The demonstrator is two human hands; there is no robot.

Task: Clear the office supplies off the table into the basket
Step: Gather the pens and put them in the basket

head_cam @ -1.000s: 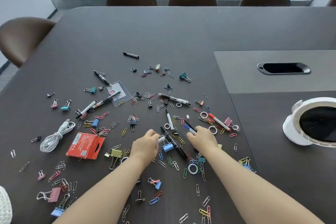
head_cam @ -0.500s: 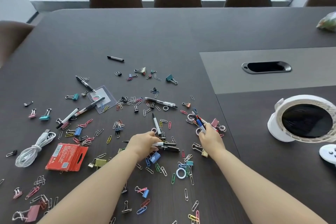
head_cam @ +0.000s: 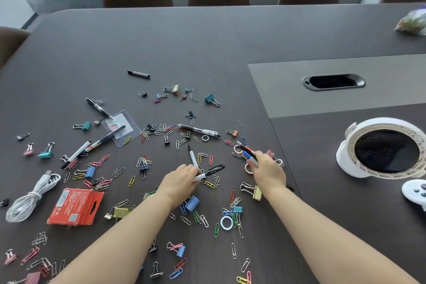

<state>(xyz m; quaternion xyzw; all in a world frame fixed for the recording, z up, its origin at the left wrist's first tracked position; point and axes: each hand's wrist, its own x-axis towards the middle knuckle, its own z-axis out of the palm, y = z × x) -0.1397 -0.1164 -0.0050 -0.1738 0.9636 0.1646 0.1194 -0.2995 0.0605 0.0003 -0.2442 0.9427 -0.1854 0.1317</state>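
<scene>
Pens (head_cam: 213,169) in left hand (head_cam: 181,183); markers (head_cam: 248,155) in right hand (head_cam: 268,174).

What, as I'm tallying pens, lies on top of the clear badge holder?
A black marker lies across the badge holder; a black pen's tip reaches its far edge. Its card hides anything beneath.

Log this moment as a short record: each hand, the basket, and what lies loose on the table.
left hand: grips pens
right hand: grips markers
basket: on the table, to the right of the right hand; inside too dark to read
loose: paper clips, binder clips, cable, red pack
</scene>
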